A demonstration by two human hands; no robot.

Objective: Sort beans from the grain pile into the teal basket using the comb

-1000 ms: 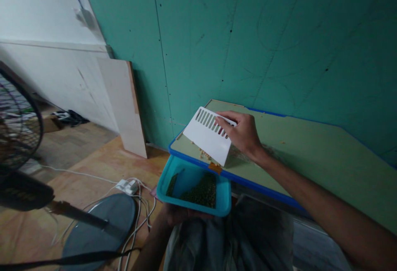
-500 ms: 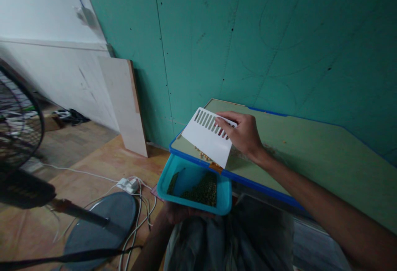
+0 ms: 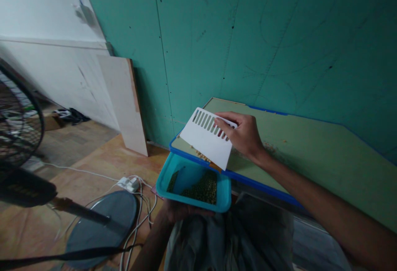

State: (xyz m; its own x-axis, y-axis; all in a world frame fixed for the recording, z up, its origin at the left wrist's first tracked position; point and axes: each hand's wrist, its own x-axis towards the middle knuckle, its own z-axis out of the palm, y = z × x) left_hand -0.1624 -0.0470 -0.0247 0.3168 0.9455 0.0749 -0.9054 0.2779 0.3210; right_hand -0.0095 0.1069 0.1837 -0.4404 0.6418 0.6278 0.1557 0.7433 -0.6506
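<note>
My right hand (image 3: 240, 132) pinches a white slotted plastic scraper (image 3: 204, 140) by its slotted end. The scraper's plain edge meets the tabletop near the table's left front edge, beside a small heap of pale round beans or peas (image 3: 202, 156). Just below that edge, my left hand (image 3: 182, 212) supports a turquoise plastic tub (image 3: 194, 200) from underneath; its fingers are mostly hidden by the tub. Dark green beans or seeds (image 3: 203, 186) lie inside, gathered mostly toward the right, with some paler ones among them.
The green tabletop (image 3: 310, 151) with blue edging stands against a green wall (image 3: 198, 35). Crumbs (image 3: 269, 147) lie behind my right wrist. A fan (image 3: 21, 138) with a round base (image 3: 102, 225), a power strip (image 3: 128, 184) with cables, and a leaning board (image 3: 124, 101) are at left.
The scraper has shifted very slightly left toward the table's edge, with more pale beans showing beside it. The tub stays under the edge, almost unmoved.
</note>
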